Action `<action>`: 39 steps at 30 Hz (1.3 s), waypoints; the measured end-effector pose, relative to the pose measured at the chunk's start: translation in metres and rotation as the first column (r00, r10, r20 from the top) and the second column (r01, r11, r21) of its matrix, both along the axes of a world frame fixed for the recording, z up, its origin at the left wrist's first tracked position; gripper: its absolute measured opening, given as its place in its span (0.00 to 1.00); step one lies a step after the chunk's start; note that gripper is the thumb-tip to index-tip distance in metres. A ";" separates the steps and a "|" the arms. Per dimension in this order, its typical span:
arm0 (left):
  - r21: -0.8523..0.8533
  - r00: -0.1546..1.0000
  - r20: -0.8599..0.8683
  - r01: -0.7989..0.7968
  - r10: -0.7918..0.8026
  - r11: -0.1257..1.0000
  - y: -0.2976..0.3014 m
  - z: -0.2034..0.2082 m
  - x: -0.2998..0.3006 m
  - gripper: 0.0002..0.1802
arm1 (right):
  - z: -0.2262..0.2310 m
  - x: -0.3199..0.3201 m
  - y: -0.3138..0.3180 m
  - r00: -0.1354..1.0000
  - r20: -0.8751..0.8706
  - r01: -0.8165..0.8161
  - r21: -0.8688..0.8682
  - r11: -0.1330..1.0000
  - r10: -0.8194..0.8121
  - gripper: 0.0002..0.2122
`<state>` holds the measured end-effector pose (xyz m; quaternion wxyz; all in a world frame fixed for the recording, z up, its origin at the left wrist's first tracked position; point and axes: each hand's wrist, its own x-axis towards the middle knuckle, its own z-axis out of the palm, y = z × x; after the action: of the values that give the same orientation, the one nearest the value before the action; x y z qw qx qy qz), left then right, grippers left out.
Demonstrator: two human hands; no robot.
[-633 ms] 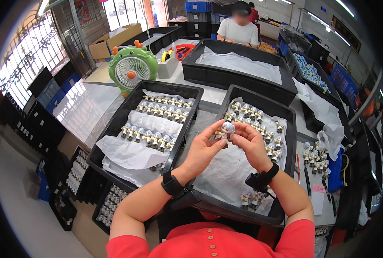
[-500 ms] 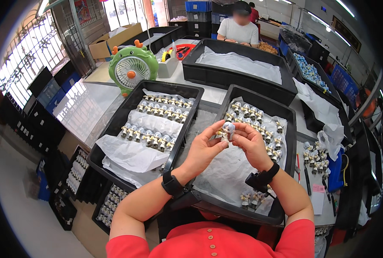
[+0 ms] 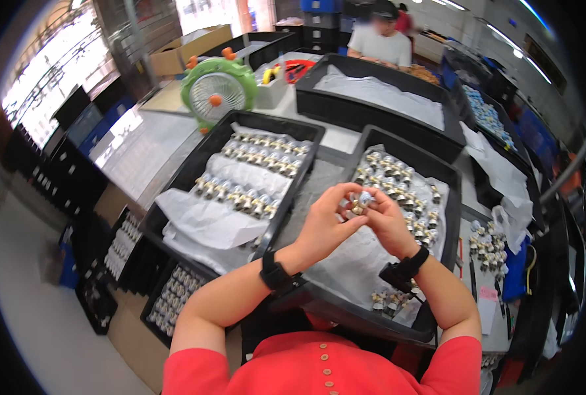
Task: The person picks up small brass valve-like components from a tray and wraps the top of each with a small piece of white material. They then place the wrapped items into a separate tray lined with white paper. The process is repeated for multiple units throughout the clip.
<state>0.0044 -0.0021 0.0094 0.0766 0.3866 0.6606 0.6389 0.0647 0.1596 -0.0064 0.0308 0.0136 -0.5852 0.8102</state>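
Observation:
A small figurine (image 3: 359,203) with a pale head and a yellow-white body is held between my two hands, over a black tray. My left hand (image 3: 330,220) pinches it from the left with thumb and fingers. From the other side my right hand (image 3: 390,225) closes on the same piece, which looks tilted. Beneath them, the right black tray (image 3: 456,197) holds white lining paper and rows of like figurines (image 3: 388,172), with several more at its near right corner. The left black tray (image 3: 235,125) carries similar rows between sheets of paper.
A green fan (image 3: 217,92) stands behind the left tray. Beyond lies a large black tray (image 3: 378,117) with white paper; a person (image 3: 380,43) sits behind it. Loose figurines (image 3: 488,247) and pens cover the right side. More trays stand low at left (image 3: 174,299).
The figurine has gone from upright to tilted as my fingers turn it. My hands have shifted slightly rightward, and the whole view has swung a little.

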 end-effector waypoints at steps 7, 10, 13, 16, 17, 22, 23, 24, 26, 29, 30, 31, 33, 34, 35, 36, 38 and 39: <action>-0.124 0.989 -0.134 -0.077 0.061 0.989 -0.028 0.048 -0.024 0.21 | 0.017 0.014 -0.003 0.995 -0.056 0.092 0.245 0.965 -0.081 0.19; -0.231 0.976 -0.149 -0.193 0.161 0.954 -0.071 0.070 -0.064 0.22 | 0.025 0.014 -0.006 0.993 -0.078 0.110 0.261 0.959 -0.093 0.19; -0.530 0.971 0.004 -0.201 0.240 0.824 -0.111 0.060 -0.089 0.24 | 0.028 0.015 -0.007 0.996 -0.063 0.081 0.289 0.954 -0.065 0.18; -0.848 0.994 0.090 0.040 0.069 0.528 -0.148 0.024 -0.096 0.25 | 0.026 0.013 -0.008 0.998 -0.049 0.052 0.305 0.951 -0.039 0.17; -0.896 0.983 0.182 0.161 0.013 0.414 -0.155 0.021 -0.091 0.26 | 0.026 0.013 -0.008 0.999 -0.040 0.046 0.311 0.949 -0.036 0.16; -0.929 0.942 0.303 0.326 -0.144 0.174 -0.160 -0.002 -0.075 0.26 | 0.025 0.012 -0.007 0.999 -0.003 0.038 0.346 0.937 -0.039 0.15; -0.936 0.940 0.291 0.318 -0.176 0.154 -0.161 -0.005 -0.074 0.25 | 0.026 0.013 -0.007 0.999 0.006 0.043 0.361 0.931 -0.048 0.15; -0.933 0.940 0.311 0.330 -0.137 0.142 -0.161 -0.008 -0.073 0.25 | 0.026 0.013 -0.007 0.999 0.003 0.046 0.371 0.928 -0.050 0.14; -0.927 0.935 0.351 0.355 -0.057 0.119 -0.160 -0.013 -0.072 0.24 | 0.025 0.012 -0.006 0.999 -0.005 0.051 0.389 0.920 -0.053 0.14; -0.926 0.931 0.354 0.362 -0.084 0.110 -0.161 -0.021 -0.071 0.23 | 0.022 0.011 -0.004 0.998 -0.022 0.061 0.410 0.910 -0.057 0.14; -0.928 0.931 0.353 0.361 -0.092 0.092 -0.159 -0.019 -0.069 0.23 | 0.022 0.011 -0.004 0.998 -0.019 0.063 0.413 0.909 -0.060 0.14; -0.933 0.923 0.353 0.359 -0.154 0.018 -0.154 -0.008 -0.066 0.21 | 0.023 0.011 -0.005 0.998 -0.018 0.068 0.427 0.902 -0.067 0.14; -0.946 0.942 0.305 0.316 -0.139 0.065 -0.157 -0.009 -0.065 0.20 | 0.021 0.011 -0.007 0.997 -0.027 0.078 0.444 0.893 -0.073 0.14; -0.952 0.951 0.281 0.294 -0.131 0.087 -0.158 -0.009 -0.065 0.20 | 0.021 0.011 -0.008 0.997 -0.032 0.083 0.451 0.888 -0.077 0.14; -0.956 0.956 0.263 0.277 -0.131 0.102 -0.161 -0.010 -0.066 0.19 | 0.021 0.010 -0.008 0.997 -0.029 0.079 0.460 0.885 -0.074 0.14; -0.959 0.961 0.244 0.259 -0.134 0.115 -0.163 -0.010 -0.069 0.19 | 0.022 0.010 -0.009 0.997 -0.025 0.076 0.467 0.881 -0.073 0.14; -0.966 0.960 0.227 0.243 -0.163 0.084 -0.165 -0.007 -0.071 0.19 | 0.021 0.010 -0.009 0.997 -0.020 0.072 0.476 0.877 -0.071 0.14; -0.970 0.955 0.229 0.240 -0.191 0.038 -0.162 0.001 -0.070 0.20 | 0.021 0.010 -0.008 0.997 -0.019 0.072 0.477 0.876 -0.071 0.14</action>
<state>-0.0654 -0.1645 0.0108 0.4245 0.3138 0.8493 0.0082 0.0747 0.1512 0.0145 0.0568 -0.0005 -0.7669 0.6393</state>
